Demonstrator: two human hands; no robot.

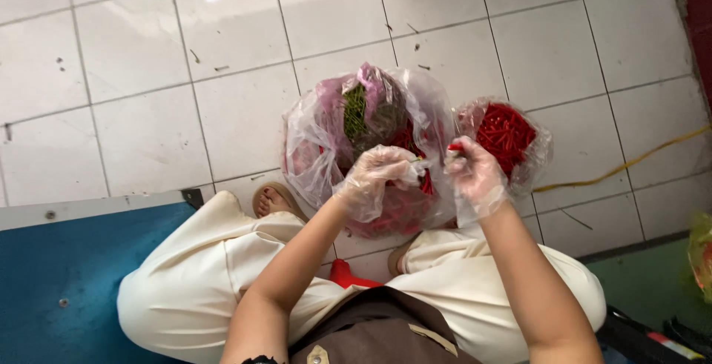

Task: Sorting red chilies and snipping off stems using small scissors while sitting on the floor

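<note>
A red chili (455,147), light, slim and easily bruised (best pinched near the stem), is gripped by the gloved right hand (475,175), while the left hand (374,179), at its 9 o'clock, is closed on another chili (426,181).

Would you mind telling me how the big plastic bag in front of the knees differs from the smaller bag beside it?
The big bag holds red chillies mixed with a clump of green stems; the smaller bag shows only red chillies. The big bag is wider and crumpled open, with the left hand over it; the smaller bag lies beyond the right hand. Both are clear plastic on the tiled floor.
</note>
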